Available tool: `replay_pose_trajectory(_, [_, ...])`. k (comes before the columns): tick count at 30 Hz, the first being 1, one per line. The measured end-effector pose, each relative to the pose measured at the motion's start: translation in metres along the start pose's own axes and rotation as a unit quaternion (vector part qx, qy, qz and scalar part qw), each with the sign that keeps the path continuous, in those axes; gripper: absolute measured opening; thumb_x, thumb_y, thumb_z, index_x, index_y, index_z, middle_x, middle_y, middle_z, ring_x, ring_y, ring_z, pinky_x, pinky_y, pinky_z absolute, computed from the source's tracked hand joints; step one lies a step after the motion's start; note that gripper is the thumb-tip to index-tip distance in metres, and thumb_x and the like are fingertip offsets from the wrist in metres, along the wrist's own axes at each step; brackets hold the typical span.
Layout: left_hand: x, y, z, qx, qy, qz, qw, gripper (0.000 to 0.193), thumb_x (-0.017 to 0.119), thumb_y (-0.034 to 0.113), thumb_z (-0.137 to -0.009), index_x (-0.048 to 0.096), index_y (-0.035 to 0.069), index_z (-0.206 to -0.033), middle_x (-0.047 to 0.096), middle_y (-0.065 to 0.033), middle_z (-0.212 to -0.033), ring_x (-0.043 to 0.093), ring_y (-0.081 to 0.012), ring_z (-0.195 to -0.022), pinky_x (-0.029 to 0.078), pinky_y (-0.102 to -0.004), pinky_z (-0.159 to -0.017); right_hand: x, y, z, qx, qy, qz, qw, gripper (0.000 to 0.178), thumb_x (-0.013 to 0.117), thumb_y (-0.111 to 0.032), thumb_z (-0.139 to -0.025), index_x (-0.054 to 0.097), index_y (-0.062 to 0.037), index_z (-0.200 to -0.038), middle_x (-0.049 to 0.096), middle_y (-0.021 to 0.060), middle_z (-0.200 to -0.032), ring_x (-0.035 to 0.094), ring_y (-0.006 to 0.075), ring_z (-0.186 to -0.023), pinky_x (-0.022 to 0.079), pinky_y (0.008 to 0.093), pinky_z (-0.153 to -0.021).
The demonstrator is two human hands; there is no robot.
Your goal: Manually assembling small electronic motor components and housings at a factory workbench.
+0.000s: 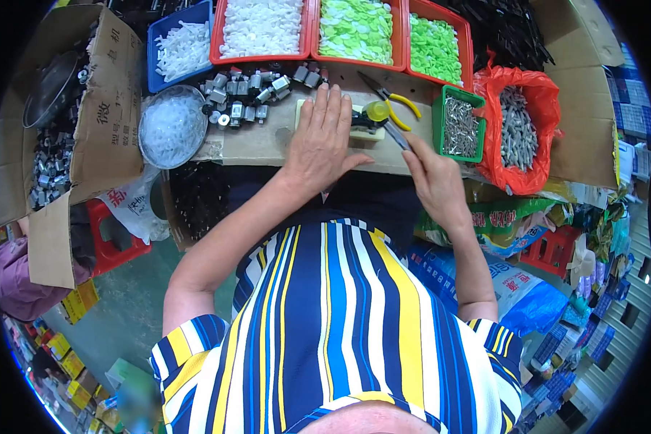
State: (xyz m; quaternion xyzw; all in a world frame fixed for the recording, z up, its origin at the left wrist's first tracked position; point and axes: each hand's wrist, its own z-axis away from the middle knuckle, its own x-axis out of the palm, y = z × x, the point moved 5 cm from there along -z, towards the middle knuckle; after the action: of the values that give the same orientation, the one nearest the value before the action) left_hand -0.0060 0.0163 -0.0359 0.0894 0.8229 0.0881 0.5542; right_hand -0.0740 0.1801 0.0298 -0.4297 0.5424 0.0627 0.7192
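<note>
My left hand (322, 134) lies flat with its fingers stretched forward, over the left part of a cream-coloured block (369, 135). On the block, just right of those fingers, is a small black part (367, 121) with a round translucent yellow-green piece (376, 111) beside it. My right hand (435, 177) is closed around a slim grey tool (398, 135), whose far end reaches the black part; its exact kind is unclear. Yellow-handled pliers (396, 105) rest on the table beyond the tool. Whatever lies under my left palm is hidden.
Small metal motors (246, 94) are heaped at the left beside a bowl of clear pieces (172, 126). Bins of white parts (262, 29) and green parts (356, 32) line the back. Right are a green basket of screws (461, 126) and a red bag (517, 130). A cardboard box (108, 108) stands left.
</note>
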Motion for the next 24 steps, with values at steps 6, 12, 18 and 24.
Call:
replay_pose_trajectory(6, [-0.007, 0.031, 0.025, 0.039, -0.009, 0.076, 0.996, 0.083, 0.068, 0.047, -0.084, 0.043, -0.012, -0.136, 0.040, -0.0276, -0.145, 0.033, -0.0414, -0.140, 0.029, -0.0478, -0.113, -0.040, -0.038, -0.005, -0.104, 0.130, -0.173, 0.971, 0.028, 0.056, -0.009, -0.098, 0.057, 0.0032, -0.123, 0.062, 0.0140, -0.080, 0.059, 0.0165, -0.062, 0.048, 0.0284, -0.060])
replay_pose_trajectory(12, [0.003, 0.029, 0.028, 0.078, 0.013, 0.023, 0.997, 0.073, 0.067, 0.045, -0.083, 0.052, -0.010, -0.128, 0.048, -0.0284, -0.138, 0.040, -0.0401, -0.136, 0.033, -0.0444, -0.111, 0.018, -0.027, -0.036, -0.089, -0.059, 0.047, 0.993, 0.018, 0.056, -0.020, -0.097, 0.053, -0.0022, -0.094, 0.059, 0.0252, -0.071, 0.061, 0.0449, -0.073, 0.044, 0.0518, -0.057])
replay_pose_trajectory(18, [-0.005, 0.027, 0.027, 0.065, 0.021, 0.066, 0.995, 0.071, 0.070, 0.040, -0.082, 0.052, -0.010, -0.128, 0.050, -0.0279, -0.136, 0.041, -0.0399, -0.136, 0.036, -0.0445, -0.109, 0.001, -0.049, -0.034, -0.115, 0.008, -0.022, 0.993, 0.019, 0.057, -0.020, -0.097, 0.052, -0.0030, -0.090, 0.059, 0.0238, -0.069, 0.061, 0.0446, -0.070, 0.044, 0.0508, -0.055])
replay_pose_trajectory(24, [-0.022, 0.002, 0.037, 0.036, 0.050, 0.075, 0.995, 0.057, 0.074, 0.024, -0.081, 0.055, -0.008, -0.125, 0.053, -0.0228, -0.136, 0.048, -0.0357, -0.132, 0.040, -0.0443, -0.106, -0.017, -0.036, -0.030, -0.080, 0.026, 0.000, 0.996, 0.019, 0.057, -0.021, -0.097, 0.053, -0.0030, -0.092, 0.058, 0.0242, -0.068, 0.060, 0.0443, -0.065, 0.044, 0.0516, -0.054])
